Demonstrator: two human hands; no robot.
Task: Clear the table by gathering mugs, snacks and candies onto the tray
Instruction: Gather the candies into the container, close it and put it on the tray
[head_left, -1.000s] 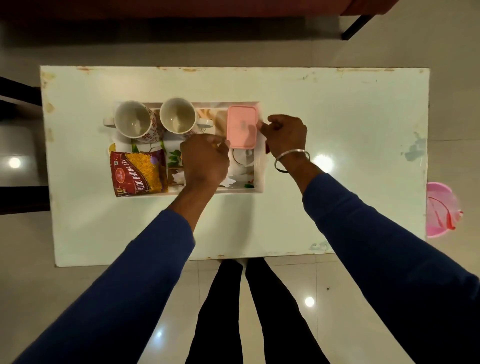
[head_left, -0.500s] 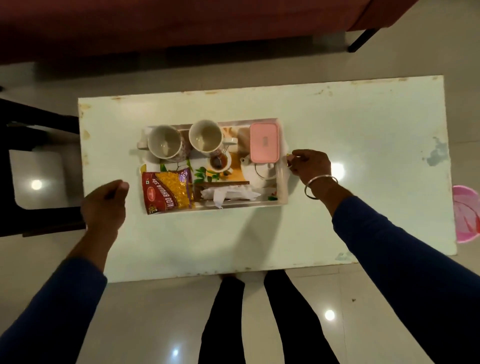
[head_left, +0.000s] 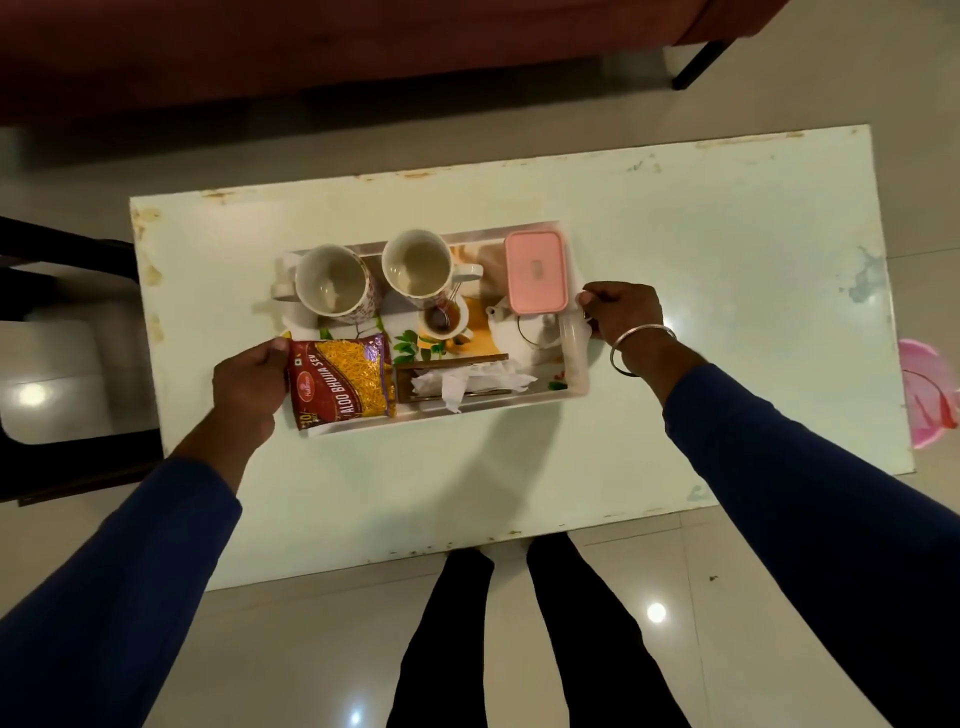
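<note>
A white printed tray (head_left: 575, 382) lies on the pale table (head_left: 701, 270). In it stand two empty mugs, one at the back left (head_left: 332, 280) and one beside it (head_left: 418, 267), a pink lidded box (head_left: 536, 271) at the back right, a red snack packet (head_left: 343, 382) at the front left and a crumpled white tissue (head_left: 467, 382) in a brown holder. My left hand (head_left: 249, 382) grips the tray's left end beside the packet. My right hand (head_left: 621, 312) grips the tray's right end, a metal bangle on its wrist.
A dark red sofa (head_left: 311, 47) runs behind the table. A black chair frame (head_left: 62, 249) stands at the left. A pink plastic object (head_left: 930, 395) lies on the tiled floor at the right. My legs stand at the table's near edge.
My left hand left the tray's middle, swung out to the left, then came back to take the tray's left end. My right hand stayed at the right end.
</note>
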